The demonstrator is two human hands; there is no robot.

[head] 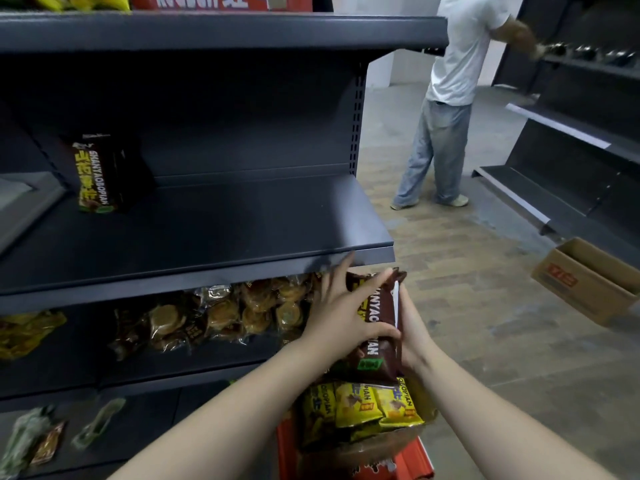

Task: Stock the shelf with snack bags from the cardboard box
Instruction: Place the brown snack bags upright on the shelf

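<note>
Both my hands hold a brown snack bag upright, just below the front edge of the dark middle shelf. My left hand presses its front with fingers spread. My right hand grips its right side from behind. Under it, the open cardboard box holds yellow snack bags. One matching brown bag stands at the back left of the middle shelf.
The lower shelf carries clear packs of round pastries and yellow packs. A person in a white shirt stands at the right, working at another dark rack. Another open cardboard box sits on the floor.
</note>
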